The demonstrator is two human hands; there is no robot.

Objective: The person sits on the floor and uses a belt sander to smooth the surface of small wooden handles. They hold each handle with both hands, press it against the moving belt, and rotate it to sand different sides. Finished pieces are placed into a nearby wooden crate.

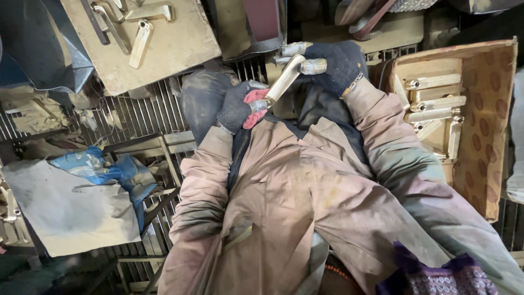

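Two gloved hands are clenched on one brass door handle (285, 80), the left hand (240, 105) at seven o'clock, the right hand (334, 64) at one o'clock.

Floor is a metal grating (136, 112), dirty and dimly lit. A grimy board (174, 43) lies upper left, a cardboard box (491, 109) at right — open, patterned inside. Grey sheeting (71, 213) and blue cloth (117, 169) lie lower left — both soiled.

Dirty metal workshop. Boxes full of brass door handles (434, 101), more handles on board (143, 39), metal grate floor (136, 112), dusty rags (71, 207), grimy work coat (284, 207).
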